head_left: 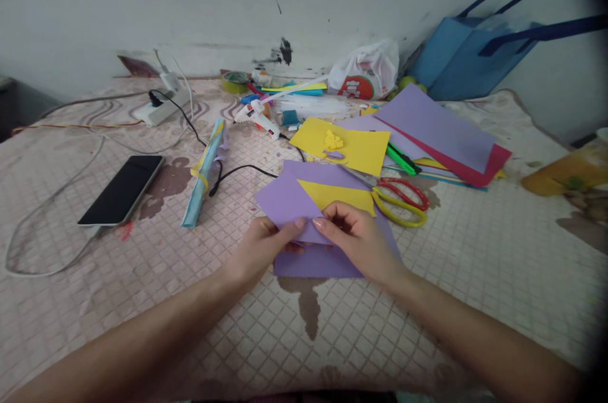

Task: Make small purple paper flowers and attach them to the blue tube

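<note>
Between my two hands is a piece of purple paper point(287, 203), tilted with one corner pointing up and left. My left hand point(270, 241) pinches its left side, thumb on top and fingers underneath. With thumb and curled fingers, my right hand point(356, 235) grips its right edge. Beneath lie a larger purple sheet point(318, 268) and a yellow piece of paper point(337, 196). Scissors with red and yellow handles point(399, 200) rest just beyond my right hand, their blades on the papers.
A yellow sheet point(351, 140) holds small paper scraps. Behind it lie a white glue gun point(259, 118) and a green cutter point(403, 159). Purple and red sheets point(441, 127) are stacked at right. A light-blue paper stick point(202, 181), phone point(123, 191) and power strip point(164, 108) are at left.
</note>
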Demonstrator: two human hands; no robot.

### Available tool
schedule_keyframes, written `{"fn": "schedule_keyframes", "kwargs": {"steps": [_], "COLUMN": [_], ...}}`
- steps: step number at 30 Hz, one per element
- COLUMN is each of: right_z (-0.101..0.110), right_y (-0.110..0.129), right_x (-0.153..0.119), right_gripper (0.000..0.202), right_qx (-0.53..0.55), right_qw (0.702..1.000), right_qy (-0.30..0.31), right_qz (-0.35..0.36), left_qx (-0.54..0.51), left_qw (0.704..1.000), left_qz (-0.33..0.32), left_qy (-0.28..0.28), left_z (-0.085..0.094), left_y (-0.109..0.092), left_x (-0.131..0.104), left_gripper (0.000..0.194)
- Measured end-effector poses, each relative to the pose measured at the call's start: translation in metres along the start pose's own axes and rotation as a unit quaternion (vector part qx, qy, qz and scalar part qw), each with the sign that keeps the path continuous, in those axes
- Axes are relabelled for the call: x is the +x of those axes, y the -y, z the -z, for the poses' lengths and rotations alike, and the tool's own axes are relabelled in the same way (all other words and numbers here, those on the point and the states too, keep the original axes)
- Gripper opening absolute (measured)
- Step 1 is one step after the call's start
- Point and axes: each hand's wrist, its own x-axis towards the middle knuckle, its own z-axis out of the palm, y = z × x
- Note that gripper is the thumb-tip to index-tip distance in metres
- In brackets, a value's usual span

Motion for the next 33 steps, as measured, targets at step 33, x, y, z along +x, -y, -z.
{"fn": "schedule_keyframes", "kwargs": {"steps": [33], "right_z": [-0.0048], "right_y": [-0.0075], "right_x": [0.0011], "right_gripper": [0.027], "right_qx": [0.082], "right_qw": [0.996], "right_qy": [-0.027], "right_qz": [-0.030], "left_qx": [0.035], "left_qw": [0.999], "left_qz": [-0.009], "left_qy": [0.025], "left_z": [-0.0044], "left_y": [-0.0007], "left_x": [-0.0058], "left_gripper": [0.025]}}
